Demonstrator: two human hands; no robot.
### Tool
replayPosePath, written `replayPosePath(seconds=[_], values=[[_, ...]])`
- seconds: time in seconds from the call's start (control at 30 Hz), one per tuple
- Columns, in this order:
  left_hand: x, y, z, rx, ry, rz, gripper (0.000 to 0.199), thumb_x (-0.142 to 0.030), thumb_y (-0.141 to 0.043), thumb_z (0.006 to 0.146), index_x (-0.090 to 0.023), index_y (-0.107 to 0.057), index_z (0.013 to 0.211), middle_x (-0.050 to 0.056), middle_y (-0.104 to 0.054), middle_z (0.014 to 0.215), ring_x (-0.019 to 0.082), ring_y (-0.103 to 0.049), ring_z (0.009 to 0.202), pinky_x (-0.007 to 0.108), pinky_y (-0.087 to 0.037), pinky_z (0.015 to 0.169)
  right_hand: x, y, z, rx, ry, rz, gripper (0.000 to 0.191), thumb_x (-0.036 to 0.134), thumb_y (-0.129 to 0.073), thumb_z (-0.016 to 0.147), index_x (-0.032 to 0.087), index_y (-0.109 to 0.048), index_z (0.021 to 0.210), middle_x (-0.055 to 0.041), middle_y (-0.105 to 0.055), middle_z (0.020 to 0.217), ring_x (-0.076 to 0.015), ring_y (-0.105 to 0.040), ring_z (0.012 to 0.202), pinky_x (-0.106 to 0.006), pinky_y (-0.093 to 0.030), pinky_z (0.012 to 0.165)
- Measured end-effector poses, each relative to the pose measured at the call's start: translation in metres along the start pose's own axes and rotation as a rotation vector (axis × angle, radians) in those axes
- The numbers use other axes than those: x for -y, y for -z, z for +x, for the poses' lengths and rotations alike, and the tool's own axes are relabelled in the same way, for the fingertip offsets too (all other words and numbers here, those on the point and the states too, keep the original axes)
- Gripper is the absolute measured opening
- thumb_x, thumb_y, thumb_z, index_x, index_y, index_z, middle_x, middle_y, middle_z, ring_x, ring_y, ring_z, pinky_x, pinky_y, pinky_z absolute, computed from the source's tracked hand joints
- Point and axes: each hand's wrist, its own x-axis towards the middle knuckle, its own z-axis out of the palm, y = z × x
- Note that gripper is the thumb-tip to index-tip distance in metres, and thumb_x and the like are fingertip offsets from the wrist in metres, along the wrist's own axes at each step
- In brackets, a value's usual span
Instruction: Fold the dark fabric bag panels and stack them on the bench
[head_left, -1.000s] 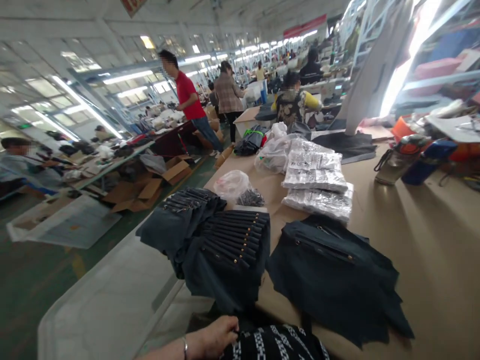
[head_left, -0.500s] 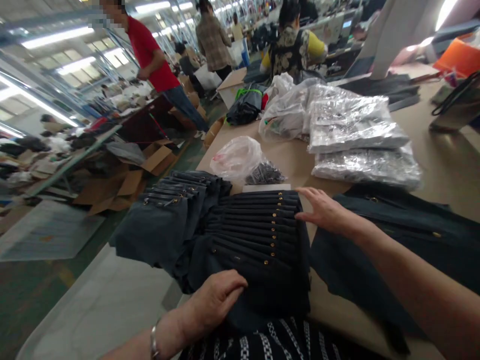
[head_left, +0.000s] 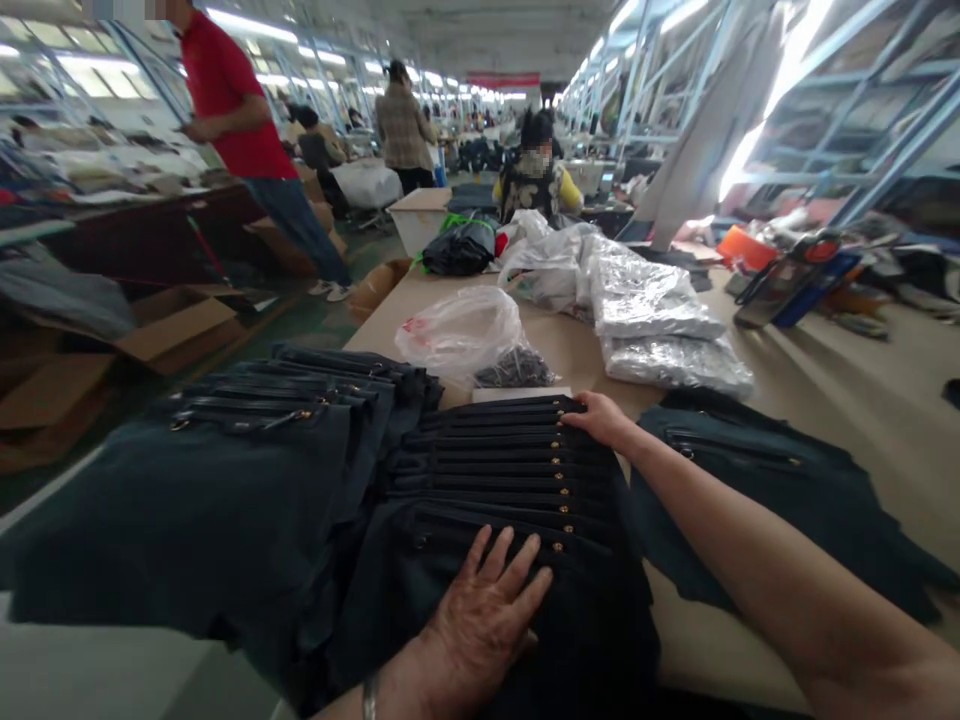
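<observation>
On the tabletop (head_left: 825,400) right in front of you, your left hand (head_left: 487,625) lies flat, fingers spread, on the near end of a fanned stack of dark fabric pieces (head_left: 502,480), each with a zipper and small brass studs. Your right hand (head_left: 604,418) rests open on the far top corner of that same stack, so both hands press on it and neither grips anything. By the look of it, the pieces in this stack are already lined up edge over edge and you are squaring or steadying them. A second fanned stack (head_left: 247,440) lies touching it on the left, overhanging the tabletop edge, and seems equally sorted. Loose dark pieces (head_left: 780,500) to the right lie unstacked, so that part looks left to do. Beyond sit a clear bag of small dark parts (head_left: 480,345) and wrapped packets (head_left: 660,320).
</observation>
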Motion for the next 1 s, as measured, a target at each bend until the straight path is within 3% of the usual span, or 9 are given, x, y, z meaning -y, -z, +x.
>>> replayPosePath(seconds=[0.2,0.3,0.4,0.57,0.63,0.7,0.83,0.93,1.0], values=[[0.019,0.010,0.027,0.005,-0.029,-0.159,0.065,-0.049,-0.050,0.086,-0.030,-0.026,0.144,0.008,-0.016,0.154,0.037,-0.011,0.140,0.063,-0.008,0.111,0.004,-0.003,0.023,-0.082,-0.025,-0.027,0.020,0.032,-0.063,0.076,0.014,-0.064,0.084,-0.0023,-0.066,0.077,-0.0139,-0.059,0.070,-0.023,-0.043,0.063],[0.025,0.026,0.047,-0.002,-0.005,-0.141,0.061,-0.049,-0.047,0.087,-0.029,-0.031,0.142,0.006,-0.017,0.153,0.033,-0.011,0.141,0.058,-0.006,0.113,0.005,0.000,0.042,-0.122,-0.070,-0.041,0.021,0.032,-0.061,0.078,0.013,-0.063,0.086,-0.0045,-0.066,0.079,-0.0145,-0.059,0.071,-0.023,-0.044,0.064],[0.033,0.028,0.059,-0.011,-0.002,-0.075,0.061,-0.046,-0.050,0.085,-0.030,-0.033,0.141,0.005,-0.018,0.153,0.033,-0.013,0.140,0.059,-0.009,0.113,0.008,0.002,0.050,-0.124,-0.077,-0.053,0.023,0.034,-0.061,0.078,0.013,-0.063,0.088,-0.0057,-0.067,0.081,-0.0150,-0.060,0.071,-0.024,-0.046,0.064],[0.051,0.003,0.063,-0.152,-0.042,0.104,0.062,-0.040,-0.051,0.084,-0.036,-0.030,0.142,0.003,-0.022,0.152,0.035,-0.022,0.138,0.059,-0.013,0.110,0.004,0.012,0.026,-0.235,0.041,-0.157,0.050,0.034,-0.056,0.082,0.020,-0.046,0.129,-0.0075,-0.056,0.123,-0.0173,-0.054,0.108,-0.027,-0.044,0.090],[0.055,-0.004,0.063,-0.224,-0.067,0.162,0.063,-0.040,-0.050,0.084,-0.036,-0.028,0.142,0.002,-0.023,0.152,0.034,-0.025,0.137,0.057,-0.010,0.111,-0.012,0.032,0.002,-0.263,0.105,-0.222,0.047,0.028,-0.052,0.084,0.024,-0.045,0.130,-0.0037,-0.051,0.129,-0.0150,-0.047,0.115,-0.025,-0.039,0.098],[0.056,-0.005,0.063,-0.266,-0.083,0.198,0.063,-0.041,-0.049,0.085,-0.037,-0.026,0.143,0.001,-0.024,0.152,0.032,-0.026,0.137,0.054,-0.008,0.112,-0.040,0.063,-0.028,-0.272,0.119,-0.290,0.033,0.023,-0.046,0.087,0.024,-0.056,0.118,-0.0025,-0.056,0.120,-0.0148,-0.048,0.113,-0.025,-0.037,0.100],[0.052,0.002,0.063,-0.269,-0.078,0.223,0.058,-0.044,-0.045,0.086,-0.037,-0.029,0.142,0.001,-0.025,0.152,0.031,-0.027,0.136,0.052,-0.008,0.112,-0.115,0.119,-0.080,-0.260,-0.009,-0.421,0.024,0.020,-0.046,0.086,0.019,-0.068,0.097,-0.0079,-0.063,0.100,-0.0203,-0.054,0.100,-0.034,-0.040,0.095],[0.049,0.008,0.062,-0.249,-0.063,0.225,0.056,-0.043,-0.044,0.087,-0.037,-0.031,0.141,0.002,-0.026,0.151,0.031,-0.025,0.137,0.052,-0.009,0.112,-0.154,0.129,-0.099,-0.213,-0.087,-0.478,0.027,0.017,-0.057,0.078,0.022,-0.068,0.102,-0.0060,-0.064,0.103,-0.0201,-0.056,0.097,-0.033,-0.044,0.089],[0.046,0.011,0.061,-0.231,-0.054,0.212,0.056,-0.043,-0.043,0.088,-0.036,-0.030,0.141,0.002,-0.025,0.152,0.031,-0.023,0.138,0.052,-0.009,0.112,-0.162,0.122,-0.104,-0.200,-0.117,-0.505,0.032,0.016,-0.062,0.075,0.025,-0.067,0.105,-0.0043,-0.065,0.103,-0.0193,-0.057,0.094,-0.030,-0.046,0.083]])
